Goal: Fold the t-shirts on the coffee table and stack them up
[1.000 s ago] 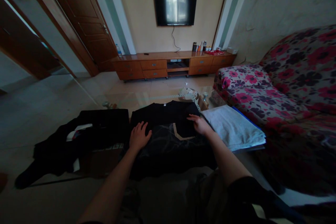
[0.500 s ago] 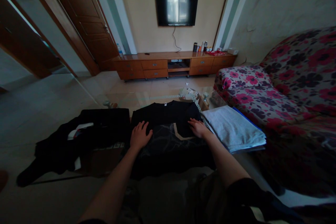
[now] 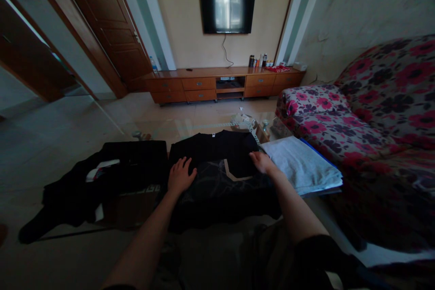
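the left hand (image 3: 181, 176) is resting palm down on the left side of a black shirt (image 3: 210, 147), its fingers loosely spread and gripping nothing. the right hand (image 3: 262, 163) is lying at the shirt's right side with its fingers drawn close together; whether they are pinching any cloth, i cannot tell. the shirt is lying spread out on a low glass table (image 3: 166, 130), its neckline pointing away from the person. a key-pattern border is showing along the glass. to the left, a dark garment (image 3: 146, 158) is sprawling over the table; to the right, a folded pale cloth (image 3: 301, 163) is sitting just beside the shirt. beyond the table, a wooden cabinet (image 3: 200, 84) is running along the wall beneath a television (image 3: 227, 11), with bottles (image 3: 261, 60) standing towards its right end. a flowered sofa (image 3: 370, 95) is filling the right side, and a brown door (image 3: 105, 22) is standing at the far left.
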Available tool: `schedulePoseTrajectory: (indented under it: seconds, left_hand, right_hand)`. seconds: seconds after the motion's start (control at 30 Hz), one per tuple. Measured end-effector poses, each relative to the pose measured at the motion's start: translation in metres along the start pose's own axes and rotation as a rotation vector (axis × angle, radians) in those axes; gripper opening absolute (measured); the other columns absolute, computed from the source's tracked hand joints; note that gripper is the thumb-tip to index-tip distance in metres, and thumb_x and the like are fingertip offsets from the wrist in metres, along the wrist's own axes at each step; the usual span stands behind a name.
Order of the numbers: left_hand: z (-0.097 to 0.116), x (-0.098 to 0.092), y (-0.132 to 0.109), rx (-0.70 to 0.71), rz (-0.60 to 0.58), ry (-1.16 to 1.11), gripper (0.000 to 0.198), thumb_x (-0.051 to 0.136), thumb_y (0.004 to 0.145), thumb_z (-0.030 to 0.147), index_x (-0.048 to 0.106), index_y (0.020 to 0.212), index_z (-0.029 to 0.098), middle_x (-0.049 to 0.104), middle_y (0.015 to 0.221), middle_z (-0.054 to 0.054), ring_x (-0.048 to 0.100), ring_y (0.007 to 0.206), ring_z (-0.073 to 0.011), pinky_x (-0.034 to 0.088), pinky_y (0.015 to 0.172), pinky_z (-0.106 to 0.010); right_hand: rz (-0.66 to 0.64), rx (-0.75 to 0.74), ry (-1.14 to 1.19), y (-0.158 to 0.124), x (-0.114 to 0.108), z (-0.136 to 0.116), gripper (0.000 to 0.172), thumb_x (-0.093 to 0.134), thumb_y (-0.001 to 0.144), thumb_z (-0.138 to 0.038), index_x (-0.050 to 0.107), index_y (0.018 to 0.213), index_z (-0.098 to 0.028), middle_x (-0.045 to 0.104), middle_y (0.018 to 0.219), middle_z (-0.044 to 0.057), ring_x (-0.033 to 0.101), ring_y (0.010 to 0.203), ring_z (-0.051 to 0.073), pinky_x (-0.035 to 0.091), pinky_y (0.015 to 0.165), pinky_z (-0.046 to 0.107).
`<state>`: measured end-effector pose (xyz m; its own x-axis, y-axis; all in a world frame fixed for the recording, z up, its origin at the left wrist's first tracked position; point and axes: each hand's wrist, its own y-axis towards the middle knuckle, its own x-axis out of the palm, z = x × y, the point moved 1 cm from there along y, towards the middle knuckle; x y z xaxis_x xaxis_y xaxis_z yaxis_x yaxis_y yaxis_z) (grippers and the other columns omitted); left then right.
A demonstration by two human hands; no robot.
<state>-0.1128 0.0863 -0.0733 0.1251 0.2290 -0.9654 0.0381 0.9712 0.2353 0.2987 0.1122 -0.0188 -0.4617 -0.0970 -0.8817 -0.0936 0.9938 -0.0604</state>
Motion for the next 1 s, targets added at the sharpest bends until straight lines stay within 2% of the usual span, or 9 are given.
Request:
schedulePoseTrajectory:
  seconds: [0.1,0.17,0.27,0.37,0.6,0.67,0.8,0.9,1.0]
  left_hand:
    - [0.000,0.000,0.000,0.002,0.002,-0.007,0.063,0.044,0.100,0.053,0.050,0.153,0.021,0.043,0.164,-0.012,0.034,0.153,-0.0328,0.027,0.124,-0.050]
    - [0.000,0.000,0.000,-0.005,-0.003,-0.015,0.063,0.044,0.100,0.053,0.050,0.153,0.021,0.043,0.163,-0.012,0.034,0.153,-0.0330,0.027,0.124,-0.050]
    - [0.000,-0.001,0.000,-0.011,-0.003,-0.024,0.062,0.044,0.099,0.053,0.050,0.153,0.021,0.043,0.164,-0.011,0.033,0.154,-0.0326,0.026,0.124,-0.049]
    - [0.001,-0.001,0.000,-0.012,0.000,-0.014,0.063,0.044,0.100,0.053,0.050,0.153,0.021,0.043,0.164,-0.011,0.033,0.153,-0.0325,0.027,0.124,-0.049]
    - [0.001,-0.001,0.000,-0.011,0.002,-0.003,0.062,0.045,0.099,0.053,0.051,0.153,0.022,0.045,0.163,-0.011,0.035,0.153,-0.0327,0.028,0.124,-0.050]
    - [0.002,-0.001,0.001,-0.016,0.001,-0.011,0.062,0.045,0.099,0.052,0.051,0.153,0.022,0.045,0.163,-0.011,0.034,0.153,-0.0321,0.028,0.124,-0.049]
    - [0.002,-0.002,0.001,-0.023,0.003,-0.024,0.061,0.045,0.099,0.052,0.052,0.152,0.022,0.044,0.163,-0.011,0.034,0.153,-0.0329,0.028,0.124,-0.050]
    - [0.001,-0.001,0.001,-0.014,0.008,-0.024,0.062,0.045,0.099,0.052,0.052,0.152,0.021,0.044,0.163,-0.012,0.035,0.152,-0.0333,0.028,0.124,-0.050]
    - [0.001,-0.001,0.001,-0.006,0.007,-0.027,0.063,0.044,0.099,0.053,0.051,0.152,0.021,0.044,0.163,-0.012,0.035,0.152,-0.0335,0.028,0.123,-0.050]
  right_hand:
    - [0.197,0.190,-0.039,0.005,-0.006,0.019,0.042,0.052,0.093,-0.016,0.066,0.132,-0.015,0.070,0.130,0.019,0.066,0.123,0.027,0.047,0.107,0.035]
    - [0.182,0.305,-0.075,0.004,-0.004,0.032,0.044,0.063,0.081,-0.014,0.068,0.125,-0.014,0.073,0.118,0.019,0.070,0.114,0.029,0.053,0.099,0.036]
    - [0.125,0.302,-0.077,0.002,0.004,0.043,0.045,0.073,0.071,-0.021,0.070,0.116,-0.017,0.074,0.113,0.015,0.071,0.110,0.029,0.055,0.096,0.037]
    - [0.122,0.287,-0.081,0.000,0.008,0.044,0.049,0.072,0.074,-0.028,0.068,0.122,-0.019,0.073,0.119,0.013,0.070,0.113,0.028,0.055,0.097,0.039]
    - [0.206,0.359,-0.122,-0.002,0.005,0.030,0.050,0.064,0.083,-0.024,0.064,0.132,-0.022,0.071,0.120,0.016,0.071,0.108,0.031,0.055,0.092,0.041]
    - [0.224,0.311,-0.128,-0.002,0.002,0.027,0.054,0.060,0.082,-0.015,0.061,0.136,-0.021,0.069,0.126,0.015,0.069,0.111,0.029,0.053,0.095,0.038]
    - [0.197,0.094,-0.177,0.001,0.001,0.025,0.063,0.053,0.077,0.002,0.061,0.136,-0.019,0.062,0.134,0.015,0.058,0.124,0.026,0.044,0.106,0.034]
    - [0.076,0.060,-0.257,0.001,0.006,0.024,0.064,0.056,0.078,0.002,0.060,0.139,-0.020,0.052,0.145,0.017,0.048,0.134,0.030,0.039,0.111,0.043]
    - [0.014,0.064,-0.307,-0.003,0.010,0.017,0.064,0.057,0.083,-0.003,0.055,0.144,-0.021,0.034,0.163,0.018,0.034,0.147,0.035,0.037,0.111,0.053]
